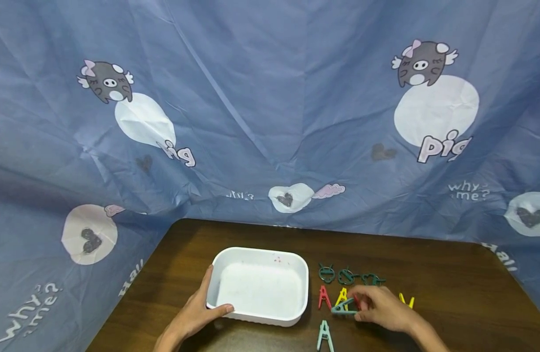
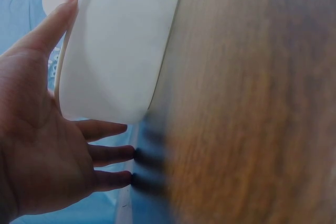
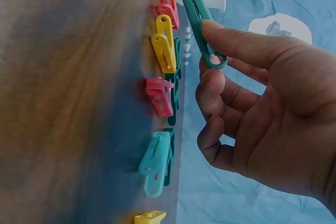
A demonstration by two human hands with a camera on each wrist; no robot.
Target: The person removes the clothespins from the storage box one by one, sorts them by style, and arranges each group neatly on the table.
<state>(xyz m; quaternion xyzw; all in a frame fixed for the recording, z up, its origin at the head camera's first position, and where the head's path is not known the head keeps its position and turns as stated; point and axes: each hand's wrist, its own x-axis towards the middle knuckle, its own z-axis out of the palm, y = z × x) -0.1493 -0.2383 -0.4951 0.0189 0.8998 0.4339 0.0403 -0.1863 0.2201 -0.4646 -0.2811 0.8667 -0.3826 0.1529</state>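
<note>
In the head view a white rectangular plastic tub (image 1: pixel 261 292) stands on the table. My left hand (image 1: pixel 195 308) spans its front left corner, thumb laid over the front rim and fingers straight along the left side. In the left wrist view three fingers reach out below the tub's wall (image 2: pixel 118 51). My right hand (image 1: pixel 384 308) pinches a green clothespin (image 1: pixel 343 307) by one end between thumb and fingers. The right wrist view shows this clothespin (image 3: pixel 195 17) tilted, above a row of others. Closest in that row are a yellow clothespin (image 3: pixel 165 45) and a red one (image 3: pixel 160 95).
Red (image 1: pixel 324 297) and yellow (image 1: pixel 406 299) clothespins lie right of the tub. Behind them sit dark green ring-shaped clips (image 1: pixel 327 274). A pale green clothespin (image 1: pixel 324 335) lies near the front, and a turquoise clothespin (image 3: pixel 156 161) is under the right hand. A blue curtain (image 1: pixel 270 122) hangs behind the table.
</note>
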